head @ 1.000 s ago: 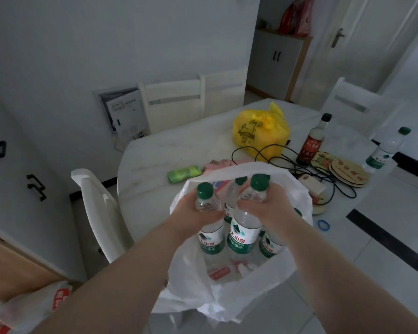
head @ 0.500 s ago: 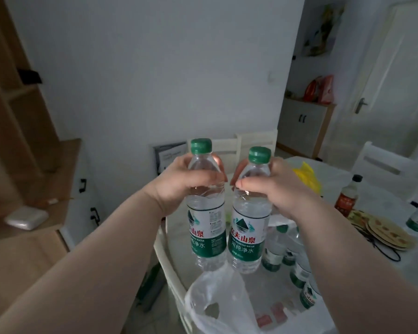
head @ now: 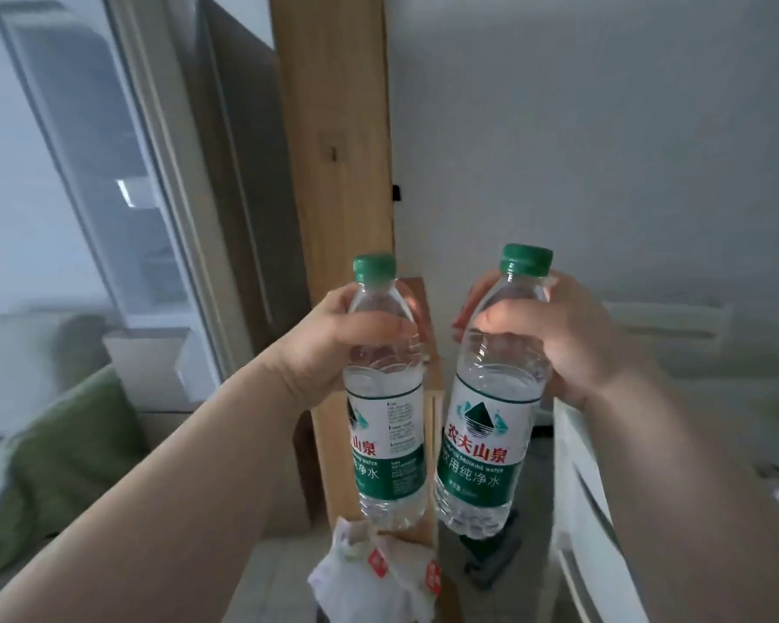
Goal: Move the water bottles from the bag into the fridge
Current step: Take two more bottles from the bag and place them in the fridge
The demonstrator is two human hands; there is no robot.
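Our left hand (head: 333,348) curls its fingers round the left bottle (head: 385,424), our right hand (head: 572,348) round the right bottle (head: 486,442); both hang upright in mid-air, near but apart. We judge them out of the bag but not stored (no fridge plainly shows), so placing remains.
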